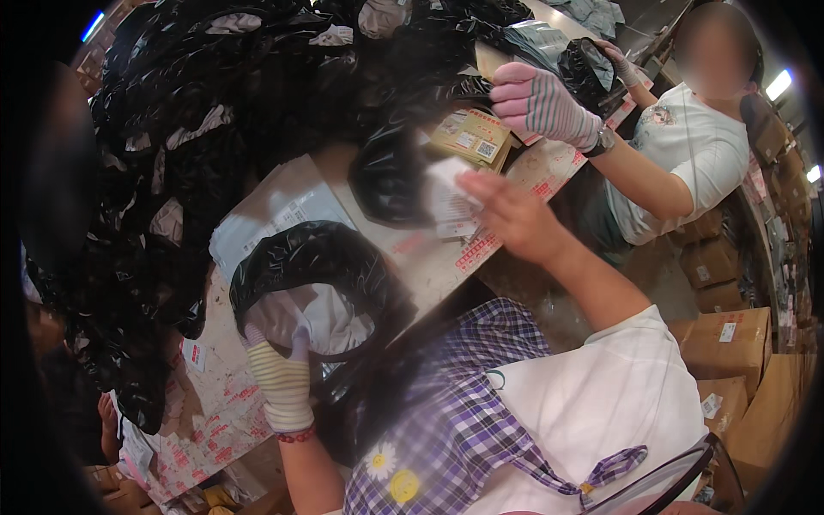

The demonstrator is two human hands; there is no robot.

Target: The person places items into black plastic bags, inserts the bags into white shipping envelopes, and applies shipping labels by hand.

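Note:
My left hand (280,380), in a yellow-and-white striped knit glove, grips the near rim of a black plastic bag (309,248). Its thumb and fingertips reach into the mouth, where white fabric (328,322) shows. My bare right hand (515,215) is raised to the right of the bag, with a white paper slip (447,170) at its fingertips; motion blurs both. Below that hand, more printed paper (454,219) lies by the table's edge. Behind the bag is a stack of pale plastic mailers (277,203) with printed labels.
Many black bags (309,90) are heaped across the table (219,418). Bundled yellow printed cards (473,138) lie beyond my right hand. A co-worker's striped-gloved hand (544,106) reaches over them from the right. Cardboard boxes (727,341) are stacked at right.

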